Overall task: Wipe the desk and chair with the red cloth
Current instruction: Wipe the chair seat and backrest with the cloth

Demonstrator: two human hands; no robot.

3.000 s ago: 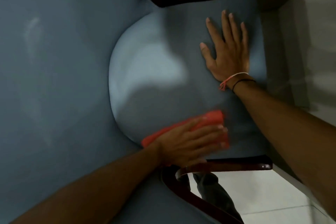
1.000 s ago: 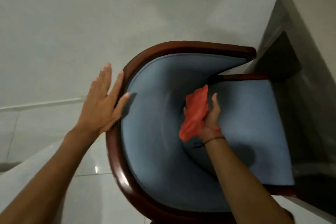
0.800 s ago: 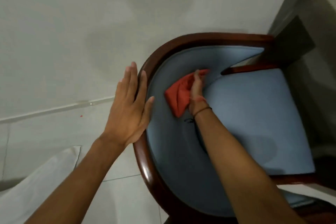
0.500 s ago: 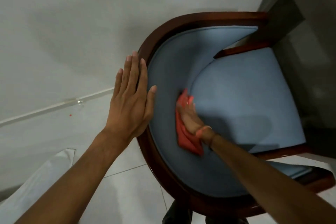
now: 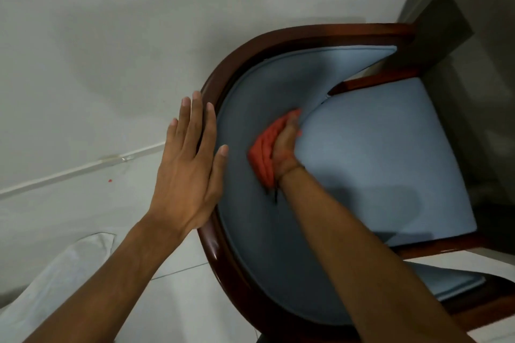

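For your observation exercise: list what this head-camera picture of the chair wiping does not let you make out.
- Red cloth: motion-blurred, partly covered by the right hand; its folds are unclear.
- Chair: legs hidden beneath its seat; near armrest cut by the frame edge.
- Chair's outer back: hidden behind the left hand.

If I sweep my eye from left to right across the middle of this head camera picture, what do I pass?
Pale floor → left hand, flat on the chair's wooden rim → blue padded backrest → red cloth → right hand pressing it → blue seat cushion → grey desk.
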